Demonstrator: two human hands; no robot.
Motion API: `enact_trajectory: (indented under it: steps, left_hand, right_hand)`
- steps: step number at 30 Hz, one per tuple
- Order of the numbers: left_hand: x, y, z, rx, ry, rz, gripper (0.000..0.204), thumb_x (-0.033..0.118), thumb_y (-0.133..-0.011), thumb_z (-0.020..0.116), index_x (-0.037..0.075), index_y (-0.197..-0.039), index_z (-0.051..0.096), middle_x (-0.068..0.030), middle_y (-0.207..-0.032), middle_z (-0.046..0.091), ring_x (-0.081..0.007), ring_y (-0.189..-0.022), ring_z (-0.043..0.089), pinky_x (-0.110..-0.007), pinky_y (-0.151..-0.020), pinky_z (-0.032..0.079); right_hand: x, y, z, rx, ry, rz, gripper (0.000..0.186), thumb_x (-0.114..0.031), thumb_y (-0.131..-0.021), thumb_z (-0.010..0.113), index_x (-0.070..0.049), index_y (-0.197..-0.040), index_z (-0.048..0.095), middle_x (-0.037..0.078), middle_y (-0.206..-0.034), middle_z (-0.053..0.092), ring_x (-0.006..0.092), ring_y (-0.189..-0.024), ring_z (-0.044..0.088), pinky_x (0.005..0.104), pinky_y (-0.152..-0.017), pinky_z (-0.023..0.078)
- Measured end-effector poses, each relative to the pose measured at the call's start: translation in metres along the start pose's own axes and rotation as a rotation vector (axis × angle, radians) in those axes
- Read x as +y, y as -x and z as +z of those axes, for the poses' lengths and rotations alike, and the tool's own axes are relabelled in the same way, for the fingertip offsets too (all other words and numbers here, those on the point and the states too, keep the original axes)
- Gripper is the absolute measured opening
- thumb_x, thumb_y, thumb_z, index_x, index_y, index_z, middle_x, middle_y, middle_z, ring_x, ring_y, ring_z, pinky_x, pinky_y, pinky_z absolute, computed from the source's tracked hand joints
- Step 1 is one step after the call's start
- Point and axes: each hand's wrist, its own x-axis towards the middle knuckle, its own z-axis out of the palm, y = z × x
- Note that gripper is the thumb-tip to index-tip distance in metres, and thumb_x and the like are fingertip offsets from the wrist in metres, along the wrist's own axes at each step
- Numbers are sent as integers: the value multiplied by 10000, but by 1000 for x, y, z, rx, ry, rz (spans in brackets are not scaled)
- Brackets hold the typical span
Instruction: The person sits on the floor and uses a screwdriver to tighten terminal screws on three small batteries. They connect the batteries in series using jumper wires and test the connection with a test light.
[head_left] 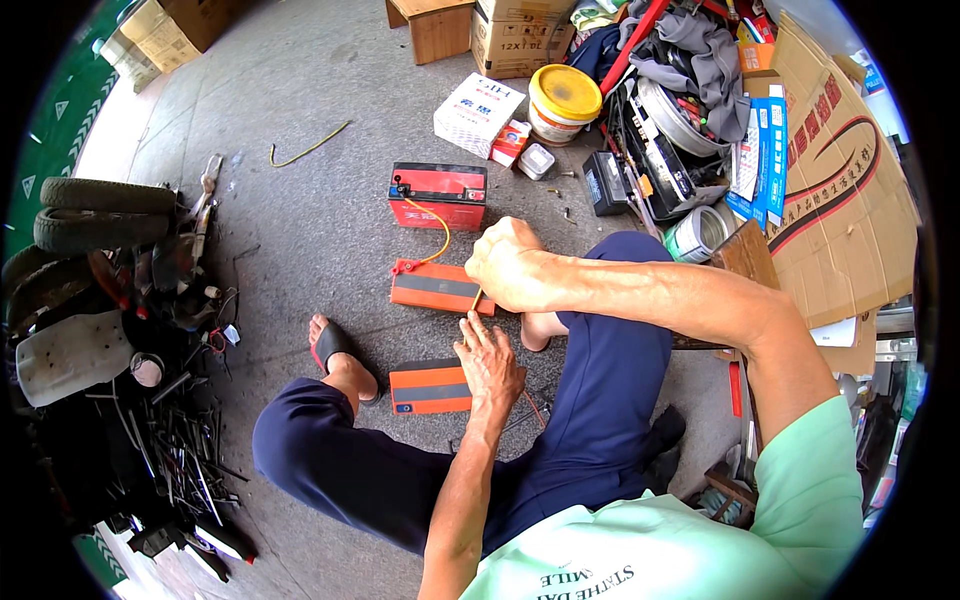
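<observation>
My right hand (505,260) is closed around a thin tool (478,298), mostly hidden, pointing down at the right end of a middle orange-red battery (430,287) with a grey stripe. My left hand (488,362) is open just below, fingertips extended to that end, at or very near the tool's tip. A yellow wire (440,228) runs from a red battery with black top (440,208) to the middle battery's left end. Another orange-and-grey battery (425,395) lies beside my left hand, near a thin wire (530,405).
At left lie tyres (105,195), a white container (70,365) and metal rods (180,470). At back right stand a yellow-lidded bucket (565,100), a white box (478,112), a black battery (603,183), a piled clutter and a large cardboard sheet (850,250). My bare feet in sandals flank the batteries.
</observation>
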Motion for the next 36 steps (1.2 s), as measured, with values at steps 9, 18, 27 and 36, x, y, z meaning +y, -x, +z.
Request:
enact_trajectory:
  steps: [9,18,27,36]
  left_hand:
    - [-12,2,11,28,-11,2,822,349,-622,782,-1,-1283,441,-293,-1454,139,-396,-1352,192,-526,-997,321]
    - [-6,7,9,-20,-83,13,782,409,-636,765,-2,-1237,478,-306,-1450,131,-406,-1355,176,-536,-995,318]
    - [-31,15,-8,-16,230,53,704,305,-702,717,17,-1283,443,-218,-1456,233,-370,-1313,302,-502,-988,345]
    - [-26,47,22,385,329,-198,457,101,-689,639,-25,-1114,531,-173,-918,561,-353,-877,522,-467,-739,430]
  right_hand:
    - [14,2,-7,219,-54,-20,159,-202,-676,681,-149,-822,714,45,-837,690,194,-854,662,326,-686,526]
    - [6,-7,-8,120,-38,-28,214,-189,-740,630,-111,-922,714,57,-910,695,207,-868,664,359,-645,543]
    - [4,-3,19,409,-57,9,101,-142,-667,627,-129,-709,718,69,-710,681,204,-737,674,321,-633,516]
    - [12,-4,13,268,-73,5,194,-186,-699,678,-121,-877,720,25,-845,693,185,-821,665,340,-577,552]
